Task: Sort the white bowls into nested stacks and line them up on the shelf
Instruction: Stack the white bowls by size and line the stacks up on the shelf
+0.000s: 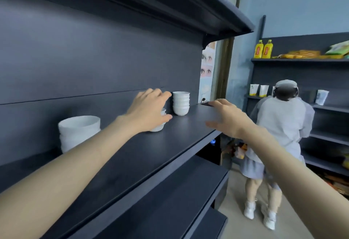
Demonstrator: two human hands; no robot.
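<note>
Now the left hand (pixel 149 106) is clasping the short stack (pixel 157 127) just left of the taller stack (pixel 181 103), while the right hand (pixel 226 117) is hovering spread and empty, farther right.

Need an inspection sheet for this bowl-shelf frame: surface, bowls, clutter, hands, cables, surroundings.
Surface: dark shelf, more shelves below it.
Job's things: three nested white stacks along the back panel: large stack, middle stack half hidden, far stack.
Clutter: small dark object at the shelf's far end.
Hands: left hand cupped over middle stack, grip unclear; right hand open, holding nothing.
Cables: nothing seen.
Surroundings: another person at second shelf unit with yellow bottles.
</note>
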